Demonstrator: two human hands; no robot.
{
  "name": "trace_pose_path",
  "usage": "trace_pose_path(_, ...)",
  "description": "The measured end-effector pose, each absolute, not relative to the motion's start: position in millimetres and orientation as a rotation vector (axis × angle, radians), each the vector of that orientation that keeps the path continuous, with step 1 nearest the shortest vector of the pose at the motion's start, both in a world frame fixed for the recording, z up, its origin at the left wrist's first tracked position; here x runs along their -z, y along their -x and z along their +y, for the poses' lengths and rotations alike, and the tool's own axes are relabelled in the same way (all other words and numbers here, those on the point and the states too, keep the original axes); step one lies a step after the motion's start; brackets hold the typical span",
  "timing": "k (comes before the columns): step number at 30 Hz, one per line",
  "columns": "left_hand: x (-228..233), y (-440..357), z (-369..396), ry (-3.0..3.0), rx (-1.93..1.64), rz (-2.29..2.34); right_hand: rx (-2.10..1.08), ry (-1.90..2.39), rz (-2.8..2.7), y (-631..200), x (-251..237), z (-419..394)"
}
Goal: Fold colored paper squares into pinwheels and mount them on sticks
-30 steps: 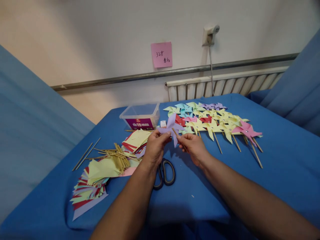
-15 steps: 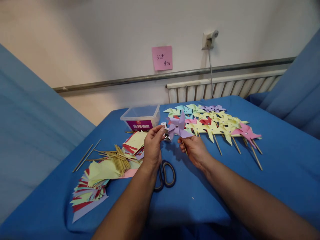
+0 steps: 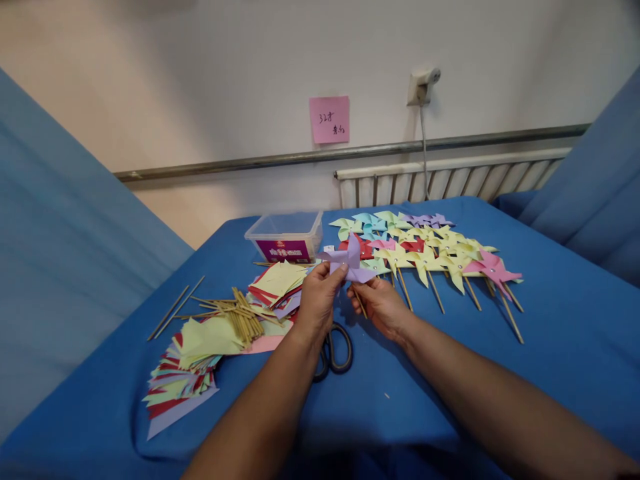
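Observation:
A purple paper pinwheel (image 3: 354, 265) on a thin wooden stick is held up between my two hands, above the middle of the table. My left hand (image 3: 320, 290) pinches the pinwheel, its thumb pressed near the centre. Below the paper blades, the fingers of my right hand (image 3: 381, 303) are closed around the stick (image 3: 361, 305). Dark-handled scissors (image 3: 342, 350) lie beneath my left wrist, their blades hidden. Beyond and to the right, several finished pinwheels (image 3: 425, 260) in yellow, green, blue, red, pink and purple lie in rows.
Left of my hands are a bundle of wooden sticks (image 3: 245, 320), stacked coloured paper (image 3: 280, 283) and fanned paper sheets (image 3: 183, 387). A clear plastic box (image 3: 287, 230) stands at the back of the blue-covered table (image 3: 475, 393). Blue curtains (image 3: 65, 267) hang at both sides.
My left hand has moved right and now grips the pinwheel near its centre instead of beside it. The pinwheel has come slightly lower, and my right hand keeps the stick.

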State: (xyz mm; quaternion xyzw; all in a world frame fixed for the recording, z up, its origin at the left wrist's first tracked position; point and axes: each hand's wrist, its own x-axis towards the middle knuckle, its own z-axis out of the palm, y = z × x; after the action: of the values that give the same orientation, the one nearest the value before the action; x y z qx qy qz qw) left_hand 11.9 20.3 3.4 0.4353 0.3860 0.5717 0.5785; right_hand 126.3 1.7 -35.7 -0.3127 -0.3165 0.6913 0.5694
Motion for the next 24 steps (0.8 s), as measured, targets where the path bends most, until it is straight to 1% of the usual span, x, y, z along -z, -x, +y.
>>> trace_pose_path(12, -5.8, -10.6, 23.3, -0.880, -1.324, 0.925, -1.631, 0.779, -0.809, -123.6, 39.0, 5.7)
trace_pose_path(15, -3.5, -9.4, 27.3, -0.849, -1.316, 0.915, -1.560, 0.827, -0.735, -132.2, 35.4, 12.7)
trace_pose_path(18, -3.9, -13.2, 31.0, -0.833, -1.244, 0.879, -1.486, 0.757, -0.661, -145.4, 26.9, 19.4)
trace_pose_path(24, -14.2, -32.8, 36.1, -0.719, -1.090, 0.885, -1.461, 0.602, -0.679, -160.2, 13.6, 24.1)
